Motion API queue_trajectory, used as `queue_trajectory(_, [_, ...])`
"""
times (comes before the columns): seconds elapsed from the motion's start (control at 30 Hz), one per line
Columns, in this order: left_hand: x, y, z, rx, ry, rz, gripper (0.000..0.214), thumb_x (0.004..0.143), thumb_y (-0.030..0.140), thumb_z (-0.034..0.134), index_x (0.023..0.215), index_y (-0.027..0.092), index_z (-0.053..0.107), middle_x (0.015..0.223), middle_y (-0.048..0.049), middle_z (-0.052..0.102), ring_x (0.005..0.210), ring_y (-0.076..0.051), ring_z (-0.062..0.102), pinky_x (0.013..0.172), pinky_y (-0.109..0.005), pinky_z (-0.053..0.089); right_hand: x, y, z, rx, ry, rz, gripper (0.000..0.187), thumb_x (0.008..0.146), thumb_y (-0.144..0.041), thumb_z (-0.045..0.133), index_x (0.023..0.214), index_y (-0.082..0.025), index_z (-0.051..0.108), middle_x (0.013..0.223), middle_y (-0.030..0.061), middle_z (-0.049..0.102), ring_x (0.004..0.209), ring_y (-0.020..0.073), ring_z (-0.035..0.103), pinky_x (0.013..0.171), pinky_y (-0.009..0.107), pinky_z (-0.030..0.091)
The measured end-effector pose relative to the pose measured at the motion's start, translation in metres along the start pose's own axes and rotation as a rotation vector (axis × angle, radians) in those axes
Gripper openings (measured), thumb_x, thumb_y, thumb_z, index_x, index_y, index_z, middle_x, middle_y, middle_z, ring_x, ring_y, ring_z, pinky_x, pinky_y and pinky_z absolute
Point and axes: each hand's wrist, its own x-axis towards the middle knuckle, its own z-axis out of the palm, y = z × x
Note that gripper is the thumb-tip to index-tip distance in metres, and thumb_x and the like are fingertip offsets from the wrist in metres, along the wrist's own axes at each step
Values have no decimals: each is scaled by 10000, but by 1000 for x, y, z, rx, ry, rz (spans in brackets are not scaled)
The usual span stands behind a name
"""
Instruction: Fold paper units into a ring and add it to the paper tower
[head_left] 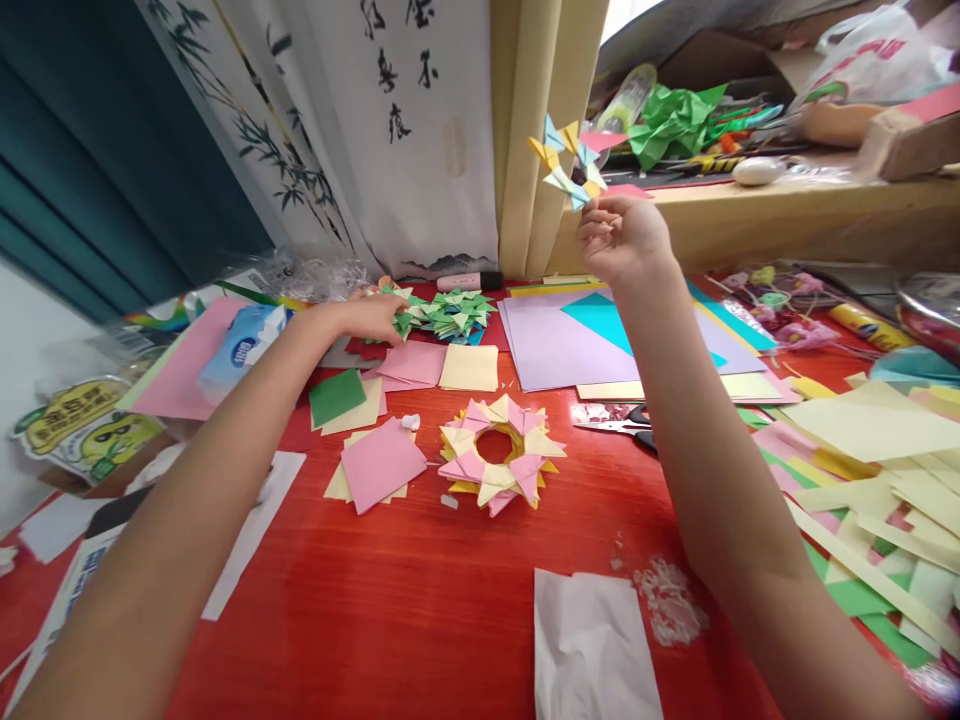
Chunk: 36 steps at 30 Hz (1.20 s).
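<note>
In the head view, my right hand [624, 235] is raised in front of the window ledge. Its fingers pinch the lower edge of a small origami ring [559, 178] with blue, yellow and red points. At the back of the table, my left hand [373, 316] curls round the left part of the green and pale folded-paper cluster [456, 318]; its far fingers are partly hidden. A larger pink and cream origami ring [526, 452] lies flat on the table between my arms. Left of it are stacked pink paper squares [384, 465] and a green square [337, 398].
Scissors [611, 425] and large purple sheets [536, 345] lie behind the right arm. Paper scraps [892, 500] cover the right side. A tissue pack [241, 352] stands left. A crumpled white paper [592, 645] lies in front. The ledge [720, 215] holds clutter.
</note>
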Motion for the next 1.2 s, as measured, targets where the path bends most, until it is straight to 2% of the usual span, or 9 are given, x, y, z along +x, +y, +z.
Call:
queue_trajectory(0.1, [-6,-3,9,174,-10,22,679,590,327,586,1244,215,441,1261,-108,499,1192,-326,413,1014,-463,237,-1,2,1,8,6,29,225,806,-45,322,651,-209,307,447,-67,375,378,14,284,313,80,221])
queue_trajectory(0.2, [-8,-3,16,245,22,24,656,595,265,556,1235,199,430,1245,-124,507,1208,-322,384,995,-463,244,-2,3,1,-10,-4,43,214,816,-57,311,659,-203,306,436,-68,365,356,9,278,306,74,220])
queue_trajectory(0.43, [-3,-4,21,192,50,12,531,676,309,520,1179,151,463,1129,-149,564,1193,-346,384,939,-461,249,-2,1,-1,-40,21,24,227,847,-81,325,660,-207,303,455,-71,386,330,5,271,285,85,226])
queue_trajectory(0.57, [-5,-4,21,202,81,28,499,694,230,534,1172,122,444,1051,-135,584,1127,-313,444,927,-440,251,1,-1,-3,-103,32,9,251,846,-81,351,648,-227,298,488,-62,408,338,35,287,262,124,248])
queue_trajectory(0.73, [-3,-12,11,206,145,-39,463,734,249,496,1180,135,451,1031,-149,584,1034,-327,513,890,-452,270,3,0,-4,-116,15,6,253,834,-66,368,644,-219,300,492,-66,388,341,23,283,281,112,251])
queue_trajectory(0.97, [0,-26,-4,170,141,-118,479,729,362,534,1165,166,493,862,-74,624,891,-251,534,834,-425,307,10,1,-9,-205,-28,23,277,782,-62,454,612,-217,300,471,-67,350,349,37,315,296,138,289])
queue_trajectory(1.07, [0,-23,1,141,109,-128,501,715,359,542,1165,149,484,831,-49,616,892,-219,515,862,-426,298,12,2,-11,-172,-11,28,269,800,-75,430,611,-221,307,466,-63,333,356,46,318,291,140,288])
queue_trajectory(1.2, [3,-16,17,131,78,-84,425,659,314,547,1061,176,523,913,-100,619,995,-289,517,893,-453,298,11,3,-10,-214,-28,30,277,798,-87,456,605,-217,306,476,-63,347,350,39,305,288,143,277])
